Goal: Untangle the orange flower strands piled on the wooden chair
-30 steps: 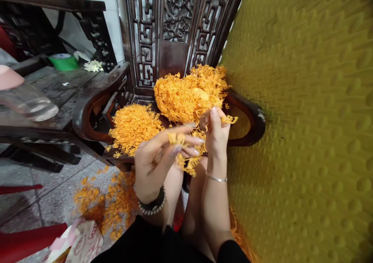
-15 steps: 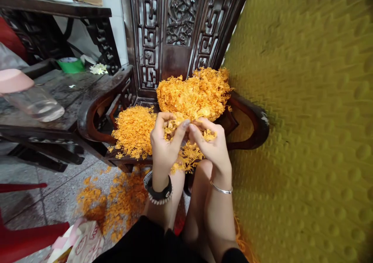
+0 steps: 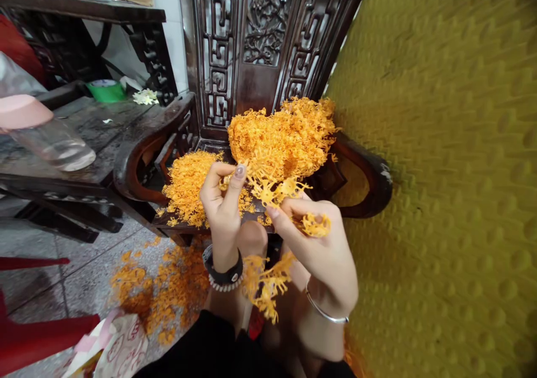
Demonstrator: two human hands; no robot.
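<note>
My left hand [image 3: 221, 213] is closed in a pinch, thumb against fingers, on a small orange plastic flower piece partly hidden by the fingers. Lower and to the right, my right hand [image 3: 321, 249] grips a cluster of orange plastic flower pieces [image 3: 272, 190] between thumb and fingers; some of it pokes out behind the thumb. More of these spidery pieces [image 3: 268, 286] dangle below, between my forearms. Beyond my hands a large heap of orange pieces [image 3: 285, 137] rests on a carved dark wooden chair [image 3: 262, 84], with a smaller heap [image 3: 188, 188] to its left.
Orange pieces [image 3: 168, 288] lie scattered over the tiled floor. On a dark wooden surface at left are a pink-lidded clear bottle [image 3: 54, 140] and a green tape roll [image 3: 107, 91]. A red stool [image 3: 42, 341] stands low left. A yellow dimpled sheet [image 3: 453, 171] rises at right.
My hands, close together before, have moved apart: the right went down and right, the left slightly left. The cluster between them and the dangling pieces now show more fully.
</note>
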